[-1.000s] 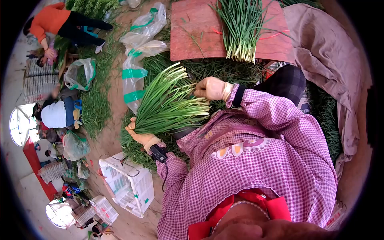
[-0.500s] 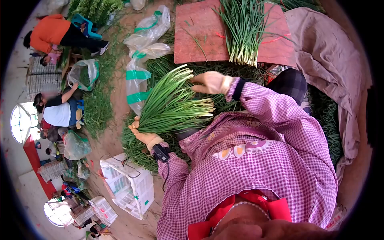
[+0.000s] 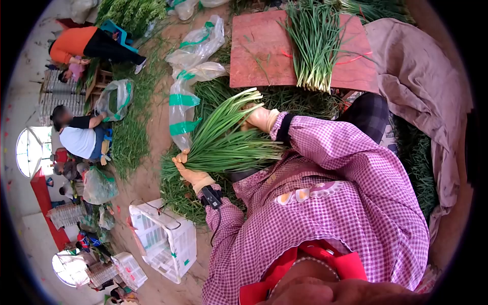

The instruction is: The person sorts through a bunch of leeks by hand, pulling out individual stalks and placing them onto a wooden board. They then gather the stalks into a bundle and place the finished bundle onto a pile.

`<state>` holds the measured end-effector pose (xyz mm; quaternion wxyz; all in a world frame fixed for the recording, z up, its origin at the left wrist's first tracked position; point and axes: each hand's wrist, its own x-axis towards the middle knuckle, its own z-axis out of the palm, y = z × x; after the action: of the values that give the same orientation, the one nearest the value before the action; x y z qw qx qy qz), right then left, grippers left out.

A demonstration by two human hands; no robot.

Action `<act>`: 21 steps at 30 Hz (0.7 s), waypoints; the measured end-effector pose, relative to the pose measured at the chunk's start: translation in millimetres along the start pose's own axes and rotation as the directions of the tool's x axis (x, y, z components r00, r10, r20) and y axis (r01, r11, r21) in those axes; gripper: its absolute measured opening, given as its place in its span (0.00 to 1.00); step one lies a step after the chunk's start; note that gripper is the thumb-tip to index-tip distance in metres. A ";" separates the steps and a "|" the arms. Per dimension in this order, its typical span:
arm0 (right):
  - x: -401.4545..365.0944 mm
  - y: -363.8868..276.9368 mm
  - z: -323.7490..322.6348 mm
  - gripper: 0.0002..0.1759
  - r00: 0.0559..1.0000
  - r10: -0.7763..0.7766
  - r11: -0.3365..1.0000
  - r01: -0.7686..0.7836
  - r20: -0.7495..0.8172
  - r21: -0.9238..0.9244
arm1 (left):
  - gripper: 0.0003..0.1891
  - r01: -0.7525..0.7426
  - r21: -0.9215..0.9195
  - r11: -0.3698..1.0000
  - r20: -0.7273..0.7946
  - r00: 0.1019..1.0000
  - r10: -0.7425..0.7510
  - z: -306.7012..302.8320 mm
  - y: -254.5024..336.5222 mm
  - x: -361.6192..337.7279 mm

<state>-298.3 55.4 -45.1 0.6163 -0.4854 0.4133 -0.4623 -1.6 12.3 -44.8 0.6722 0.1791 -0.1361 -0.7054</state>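
A fanned bunch of garlic chives (image 3: 223, 145) lies across my lap, pale stem ends toward the upper right and lower right. My left hand (image 3: 192, 174), in a pale glove, is closed round the leafy end at the left. At the split between the two parts of the fan, my right hand (image 3: 260, 119), also gloved, has its fingers curled against the pale stems; the fingertips are partly hidden. Beyond it, a thicker bunch of chives (image 3: 315, 48) rests on a red board (image 3: 259, 56), with red ties (image 3: 353, 59) beside it.
Loose greens (image 3: 178, 193) cover the ground around my knees. Clear plastic bags with green tape (image 3: 183, 109) lie to the left. A white crate (image 3: 168, 241) stands at lower left. A brown cloth (image 3: 412, 66) drapes on the right. Other people (image 3: 81, 140) work at far left.
My right hand has moved in from above the gap to the stems, and its fingers have curled. My left hand keeps its hold. The whole view has shifted slightly.
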 end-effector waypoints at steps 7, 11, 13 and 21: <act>-57.2 -22.9 -39.3 0.09 0.964 0.227 0.721 -0.069 -0.142 0.689 | 0.16 0.037 -0.090 0.995 0.007 0.999 -0.037 -12.6 4.4 0.8; -90.6 -21.4 -94.9 0.13 0.806 0.394 0.683 0.065 -0.442 0.727 | 0.16 0.036 -0.054 0.998 0.000 0.999 -0.036 4.6 3.7 -9.3; -102.2 -30.4 -95.1 0.15 0.873 0.332 0.695 0.029 -0.357 0.719 | 0.16 0.040 -0.045 0.998 -0.011 0.999 -0.041 9.7 2.3 -11.3; -78.0 -32.2 -12.5 0.30 0.941 0.290 0.956 -0.292 -0.171 0.018 | 0.16 0.054 -0.085 0.995 0.006 0.999 -0.054 28.6 -9.8 -12.4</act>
<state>-333.7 125.2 -11.1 0.6381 -0.3796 0.5337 -0.4048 -22.5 23.8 -22.5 0.6597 0.1528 -0.1022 -0.7287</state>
